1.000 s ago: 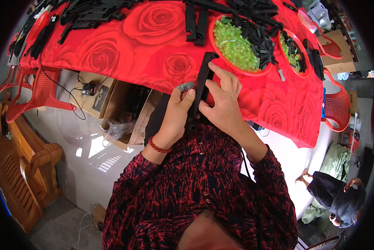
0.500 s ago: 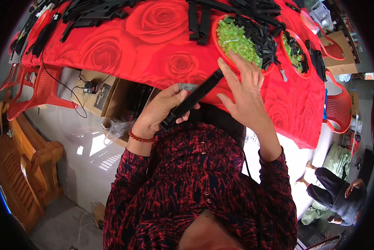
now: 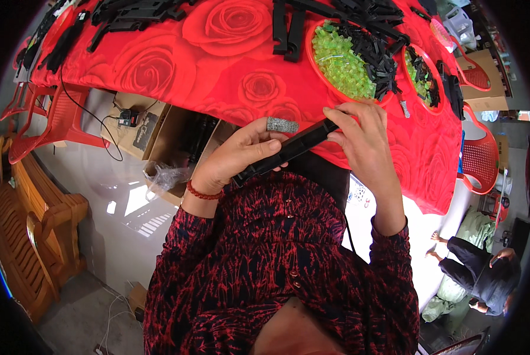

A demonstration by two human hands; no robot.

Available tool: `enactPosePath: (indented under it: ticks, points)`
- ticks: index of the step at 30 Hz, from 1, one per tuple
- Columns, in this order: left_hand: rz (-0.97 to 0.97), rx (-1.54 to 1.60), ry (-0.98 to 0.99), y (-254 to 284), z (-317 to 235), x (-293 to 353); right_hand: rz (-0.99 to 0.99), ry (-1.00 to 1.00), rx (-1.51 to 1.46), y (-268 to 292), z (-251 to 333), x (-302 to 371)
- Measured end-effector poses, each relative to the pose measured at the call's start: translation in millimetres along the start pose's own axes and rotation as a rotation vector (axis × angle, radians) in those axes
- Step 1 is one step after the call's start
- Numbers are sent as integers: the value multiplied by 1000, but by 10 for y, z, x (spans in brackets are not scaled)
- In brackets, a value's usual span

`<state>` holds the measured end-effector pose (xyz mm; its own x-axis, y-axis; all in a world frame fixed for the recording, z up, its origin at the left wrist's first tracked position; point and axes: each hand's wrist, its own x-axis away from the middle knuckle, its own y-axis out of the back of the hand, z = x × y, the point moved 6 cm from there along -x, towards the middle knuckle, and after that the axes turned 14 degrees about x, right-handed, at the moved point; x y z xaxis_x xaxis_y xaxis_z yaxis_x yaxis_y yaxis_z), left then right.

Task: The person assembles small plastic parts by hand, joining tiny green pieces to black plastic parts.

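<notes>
A long black plastic strip (image 3: 294,145) slants across in front of me, its right end higher than its left. My left hand (image 3: 244,148) is closed around its lower part, thumb on top; a grey wrap covers one fingertip and a red beaded bracelet circles the wrist. At the upper end, the fingers of my right hand (image 3: 362,133) pinch the strip; whether a small piece is also between them is hidden. Beyond that hand stands a red tray (image 3: 315,66) with lime-green translucent pieces (image 3: 342,62) and small black pieces (image 3: 374,59).
More black strips (image 3: 138,18) lie along the far side of the red rose-patterned tablecloth (image 3: 217,83). A second red tray (image 3: 436,89) sits at the right. Open cardboard boxes (image 3: 158,133) stand under the table edge. Red chairs (image 3: 480,151) flank it, and another person (image 3: 483,266) is at lower right.
My right hand has gone from spread fingers near the tray to a pinch on the strip's upper end. The strip has shifted right and lies flatter.
</notes>
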<state>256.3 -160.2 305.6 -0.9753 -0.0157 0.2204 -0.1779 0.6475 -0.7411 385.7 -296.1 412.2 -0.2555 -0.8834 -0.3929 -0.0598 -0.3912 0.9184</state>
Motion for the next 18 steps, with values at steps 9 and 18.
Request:
enactPosePath:
  ticks: [9,18]
  points:
    - [11,-147,-16,-74,3,44,61,-121,-240,-89,-78,31]
    - [-10,-451,-51,-75,141,-46,-29,-79,-340,-11,60,-61]
